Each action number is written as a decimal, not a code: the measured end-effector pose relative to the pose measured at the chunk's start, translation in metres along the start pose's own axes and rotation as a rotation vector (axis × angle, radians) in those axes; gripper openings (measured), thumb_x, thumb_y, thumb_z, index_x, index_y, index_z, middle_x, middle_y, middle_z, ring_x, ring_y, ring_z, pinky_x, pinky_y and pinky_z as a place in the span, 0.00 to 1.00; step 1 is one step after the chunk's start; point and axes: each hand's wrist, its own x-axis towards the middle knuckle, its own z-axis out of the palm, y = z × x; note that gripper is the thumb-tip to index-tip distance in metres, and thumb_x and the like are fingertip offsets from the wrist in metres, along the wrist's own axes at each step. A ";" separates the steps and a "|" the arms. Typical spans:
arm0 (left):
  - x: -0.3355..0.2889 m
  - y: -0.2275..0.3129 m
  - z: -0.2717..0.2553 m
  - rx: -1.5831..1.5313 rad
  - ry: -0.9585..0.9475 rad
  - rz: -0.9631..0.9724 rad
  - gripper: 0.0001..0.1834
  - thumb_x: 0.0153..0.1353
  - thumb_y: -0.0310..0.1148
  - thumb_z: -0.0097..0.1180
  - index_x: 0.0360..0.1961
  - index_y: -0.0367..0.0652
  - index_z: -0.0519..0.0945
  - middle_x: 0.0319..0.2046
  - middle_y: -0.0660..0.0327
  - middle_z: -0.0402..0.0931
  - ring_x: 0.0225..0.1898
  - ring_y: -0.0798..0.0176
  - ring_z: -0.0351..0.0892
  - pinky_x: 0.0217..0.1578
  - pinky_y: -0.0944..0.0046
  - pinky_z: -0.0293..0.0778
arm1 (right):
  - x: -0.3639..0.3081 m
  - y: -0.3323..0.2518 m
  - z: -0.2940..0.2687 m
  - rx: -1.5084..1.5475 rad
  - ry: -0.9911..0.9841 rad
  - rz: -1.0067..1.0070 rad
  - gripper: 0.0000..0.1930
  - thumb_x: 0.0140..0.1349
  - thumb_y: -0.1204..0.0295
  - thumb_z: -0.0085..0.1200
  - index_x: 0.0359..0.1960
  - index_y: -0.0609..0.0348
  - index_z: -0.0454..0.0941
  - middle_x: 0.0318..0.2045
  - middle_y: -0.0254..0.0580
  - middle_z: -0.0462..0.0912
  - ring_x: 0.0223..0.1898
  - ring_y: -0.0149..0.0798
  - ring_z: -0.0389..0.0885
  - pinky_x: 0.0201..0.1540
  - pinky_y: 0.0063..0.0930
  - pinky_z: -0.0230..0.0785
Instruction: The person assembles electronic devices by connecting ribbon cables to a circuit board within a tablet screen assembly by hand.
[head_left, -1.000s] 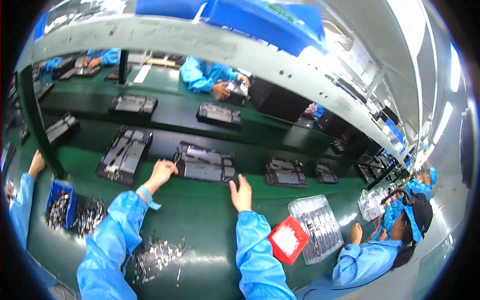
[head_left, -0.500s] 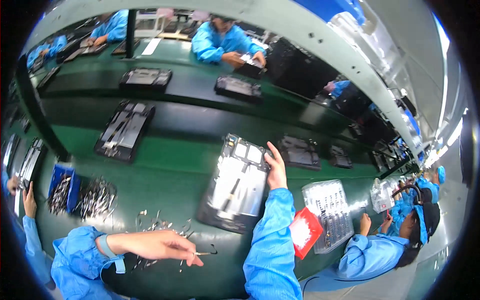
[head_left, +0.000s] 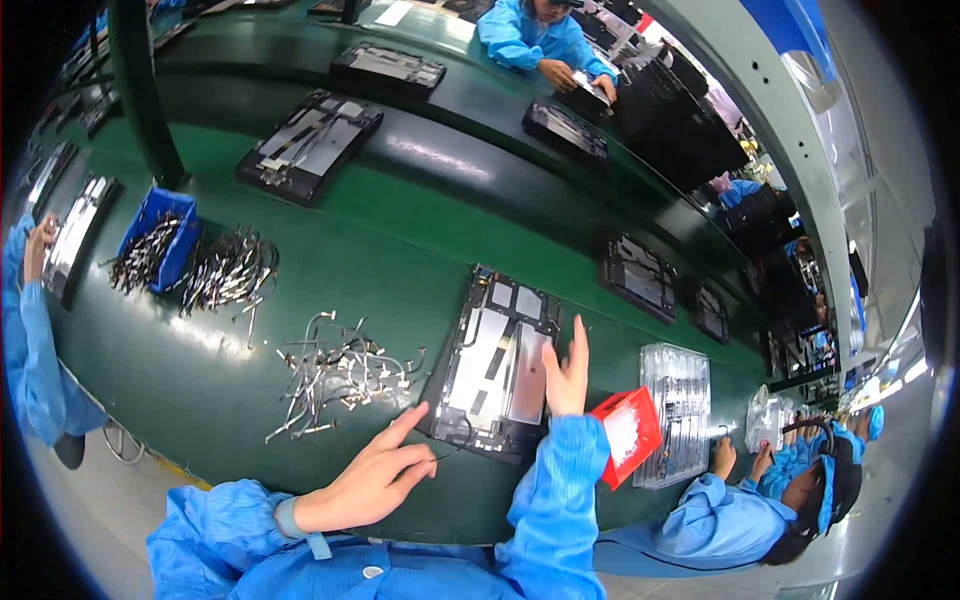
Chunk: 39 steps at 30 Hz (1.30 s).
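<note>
A black flat device chassis (head_left: 495, 360) with silver plates inside lies on the green bench in front of me. My right hand (head_left: 566, 369) rests flat against its right edge, fingers straight. My left hand (head_left: 370, 478) hovers at the chassis's lower left corner, forefinger stretched out and the other fingers curled; whether it pinches something small, I cannot tell. A loose heap of thin grey cables (head_left: 335, 372) lies just left of the chassis, near my left hand.
A blue bin (head_left: 160, 237) and a second cable pile (head_left: 230, 270) sit farther left. A red box (head_left: 625, 435) and clear tray (head_left: 680, 410) lie to the right, beside a seated co-worker (head_left: 720, 520). More chassis (head_left: 310, 145) ride the belt behind. Another person (head_left: 30, 340) works at the left.
The chassis has been pulled from the belt to the bench in front of me. My left hand swung from the belt to the cable heap, then to the chassis's lower corner.
</note>
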 end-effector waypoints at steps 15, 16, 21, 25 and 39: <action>0.007 0.018 -0.013 0.376 0.159 0.028 0.07 0.62 0.30 0.51 0.32 0.36 0.76 0.22 0.49 0.75 0.29 0.45 0.78 0.32 0.50 0.74 | -0.101 -0.118 -0.023 -0.201 -0.372 -0.580 0.20 0.47 0.85 0.64 0.45 0.60 0.83 0.41 0.46 0.78 0.42 0.43 0.80 0.44 0.31 0.74; 0.011 0.022 -0.017 0.374 0.154 0.019 0.07 0.62 0.30 0.51 0.32 0.36 0.76 0.22 0.49 0.75 0.29 0.45 0.78 0.32 0.50 0.74 | -0.099 -0.122 -0.017 -0.213 -0.417 -0.656 0.20 0.44 0.86 0.65 0.42 0.58 0.85 0.37 0.43 0.78 0.37 0.40 0.81 0.38 0.28 0.75; 0.030 0.023 -0.019 0.308 0.051 0.060 0.08 0.63 0.30 0.50 0.33 0.35 0.75 0.22 0.48 0.75 0.28 0.44 0.78 0.31 0.49 0.73 | -0.080 -0.117 -0.004 -0.202 -0.469 -0.763 0.21 0.38 0.84 0.64 0.40 0.58 0.86 0.35 0.42 0.80 0.33 0.41 0.80 0.35 0.29 0.75; 0.039 0.013 -0.021 0.277 0.030 0.080 0.08 0.63 0.30 0.50 0.33 0.35 0.74 0.22 0.48 0.76 0.28 0.44 0.78 0.30 0.49 0.73 | -0.063 -0.104 0.009 -0.207 -0.551 -0.884 0.25 0.36 0.81 0.61 0.44 0.62 0.83 0.42 0.44 0.79 0.39 0.43 0.81 0.38 0.29 0.77; 0.055 0.014 -0.039 0.282 -0.013 0.085 0.08 0.58 0.33 0.58 0.31 0.38 0.79 0.22 0.54 0.77 0.26 0.53 0.79 0.28 0.56 0.74 | -0.046 -0.098 0.018 -0.012 -0.506 -0.547 0.11 0.51 0.84 0.61 0.37 0.66 0.84 0.38 0.46 0.82 0.37 0.41 0.84 0.39 0.28 0.78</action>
